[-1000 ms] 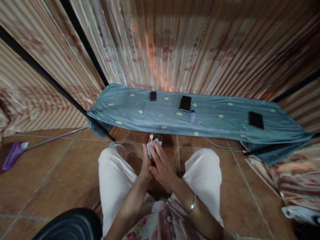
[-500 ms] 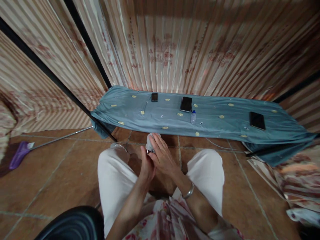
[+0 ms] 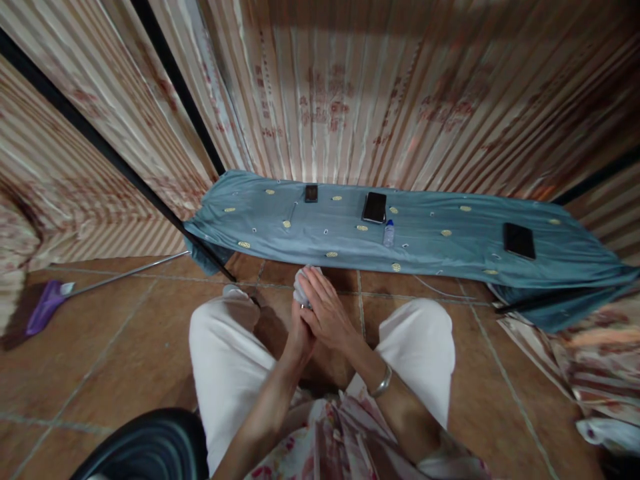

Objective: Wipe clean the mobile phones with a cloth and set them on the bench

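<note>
Seemingly so each backs the other's press, the left hand (image 3: 300, 335) and right hand (image 3: 329, 315) clasp a grey cloth (image 3: 301, 292) between the knees (image 3: 417, 323), with something shiny (image 3: 303, 307) beneath, too hidden to identify.

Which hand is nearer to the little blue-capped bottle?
Right. In the picture, the right hand is below and left of the bottle; the left hand is lower and farther left.
</note>
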`<move>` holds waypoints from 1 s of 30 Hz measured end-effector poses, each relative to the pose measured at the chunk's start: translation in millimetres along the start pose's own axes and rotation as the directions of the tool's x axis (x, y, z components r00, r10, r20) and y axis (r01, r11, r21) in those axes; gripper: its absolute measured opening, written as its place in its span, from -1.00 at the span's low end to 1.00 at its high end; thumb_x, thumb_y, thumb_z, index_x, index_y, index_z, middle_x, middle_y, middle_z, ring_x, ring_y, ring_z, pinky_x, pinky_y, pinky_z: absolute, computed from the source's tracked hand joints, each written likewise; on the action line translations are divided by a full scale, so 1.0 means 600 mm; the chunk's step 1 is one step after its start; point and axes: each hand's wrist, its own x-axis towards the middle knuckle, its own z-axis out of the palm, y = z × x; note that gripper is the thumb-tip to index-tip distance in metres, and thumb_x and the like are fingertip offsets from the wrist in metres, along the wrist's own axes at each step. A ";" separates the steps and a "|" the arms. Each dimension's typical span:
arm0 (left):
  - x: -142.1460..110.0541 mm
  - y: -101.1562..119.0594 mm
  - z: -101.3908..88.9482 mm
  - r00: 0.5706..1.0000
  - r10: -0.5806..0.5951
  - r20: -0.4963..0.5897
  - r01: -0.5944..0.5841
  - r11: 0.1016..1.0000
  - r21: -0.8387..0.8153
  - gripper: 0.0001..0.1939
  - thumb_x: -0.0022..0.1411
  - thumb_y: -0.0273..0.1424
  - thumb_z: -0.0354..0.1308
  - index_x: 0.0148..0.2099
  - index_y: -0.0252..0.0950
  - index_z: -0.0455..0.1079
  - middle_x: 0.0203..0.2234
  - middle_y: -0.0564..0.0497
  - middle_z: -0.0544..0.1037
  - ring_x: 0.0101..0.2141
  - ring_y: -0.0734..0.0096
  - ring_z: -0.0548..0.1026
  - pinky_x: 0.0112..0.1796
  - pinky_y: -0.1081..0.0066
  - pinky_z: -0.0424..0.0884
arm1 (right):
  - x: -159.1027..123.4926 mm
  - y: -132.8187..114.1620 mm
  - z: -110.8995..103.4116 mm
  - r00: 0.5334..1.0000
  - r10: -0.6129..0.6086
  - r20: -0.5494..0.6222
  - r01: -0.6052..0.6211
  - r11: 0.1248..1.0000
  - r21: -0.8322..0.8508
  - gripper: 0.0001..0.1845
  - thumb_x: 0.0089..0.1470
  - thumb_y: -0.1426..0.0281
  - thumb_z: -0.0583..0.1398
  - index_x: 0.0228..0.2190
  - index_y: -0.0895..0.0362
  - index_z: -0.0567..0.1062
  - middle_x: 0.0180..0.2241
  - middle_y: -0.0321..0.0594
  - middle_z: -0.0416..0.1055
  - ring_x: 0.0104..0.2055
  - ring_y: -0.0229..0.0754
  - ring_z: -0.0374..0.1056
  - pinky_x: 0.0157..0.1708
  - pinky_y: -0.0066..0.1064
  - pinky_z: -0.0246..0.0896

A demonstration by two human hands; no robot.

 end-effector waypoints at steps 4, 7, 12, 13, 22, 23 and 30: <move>0.016 -0.001 0.007 0.999 -0.031 -0.018 0.030 0.999 -0.013 -0.57 0.31 -0.29 -0.06 0.17 -0.25 0.34 0.04 -0.04 0.51 0.19 0.31 0.30 0.17 0.33 0.20 | 0.015 0.013 -0.003 0.998 0.064 -0.014 -0.064 0.998 0.003 -0.39 0.26 0.34 -0.05 0.29 0.20 0.00 0.28 0.01 0.08 0.35 -0.07 -0.07 0.29 -0.03 -0.05; 0.008 0.008 0.012 0.995 -0.093 -0.023 0.092 0.995 -0.021 -0.60 0.32 -0.29 -0.06 0.12 -0.25 0.39 -0.04 -0.02 0.56 0.16 0.30 0.34 0.16 0.32 0.23 | 0.007 0.019 -0.002 0.993 0.117 -0.028 -0.117 0.993 0.014 -0.36 0.26 0.33 -0.06 0.31 0.20 -0.06 0.29 0.01 0.07 0.34 -0.05 -0.06 0.29 -0.01 -0.06; 0.006 0.018 0.015 0.997 -0.056 -0.053 0.054 0.998 -0.040 -0.65 0.31 -0.30 -0.06 -0.01 -0.23 0.47 -0.08 0.00 0.59 0.18 0.32 0.31 0.18 0.31 0.20 | -0.010 0.021 0.004 0.976 0.211 -0.046 -0.204 0.971 0.124 -0.39 0.30 0.33 -0.13 0.32 0.14 -0.12 0.35 -0.08 -0.09 0.39 -0.13 -0.19 0.33 -0.06 -0.13; 0.008 0.019 0.013 0.997 -0.051 -0.061 0.049 0.998 -0.043 -0.67 0.29 -0.29 -0.04 -0.05 -0.24 0.49 -0.10 -0.01 0.60 0.18 0.31 0.31 0.18 0.31 0.20 | -0.010 0.020 0.006 0.970 0.236 -0.052 -0.226 0.962 0.150 -0.40 0.30 0.34 -0.14 0.32 0.12 -0.13 0.36 -0.11 -0.13 0.39 -0.14 -0.20 0.33 -0.07 -0.12; 0.021 0.030 -0.009 0.993 -0.090 -0.079 0.085 0.994 -0.067 -0.72 0.23 -0.30 0.05 -0.21 -0.31 0.54 -0.21 -0.06 0.64 0.12 0.22 0.39 0.16 0.30 0.22 | -0.027 -0.004 0.014 0.977 0.208 -0.051 -0.204 0.976 0.072 -0.33 0.30 0.31 -0.09 0.33 0.14 -0.22 0.38 -0.07 -0.26 0.41 -0.04 -0.33 0.32 0.04 -0.15; 0.025 0.030 -0.007 0.993 -0.077 -0.089 0.071 0.995 -0.069 -0.72 0.23 -0.29 0.06 -0.21 -0.32 0.54 -0.21 -0.07 0.64 0.12 0.21 0.39 0.17 0.31 0.21 | -0.033 -0.008 0.017 0.982 0.186 -0.042 -0.184 0.982 0.051 -0.32 0.29 0.30 -0.08 0.33 0.16 -0.23 0.38 -0.05 -0.26 0.41 -0.02 -0.34 0.31 0.05 -0.13; -0.004 0.030 -0.027 0.992 0.011 -0.125 -0.008 1.000 0.019 -0.70 0.20 -0.33 0.10 -0.05 -0.27 0.49 -0.12 -0.02 0.61 0.16 0.26 0.35 0.20 0.31 0.17 | -0.055 -0.039 0.016 0.997 0.074 0.033 -0.073 0.997 -0.023 -0.25 0.27 0.22 -0.02 0.32 0.23 -0.20 0.36 0.02 -0.17 0.40 0.03 -0.28 0.29 0.06 -0.06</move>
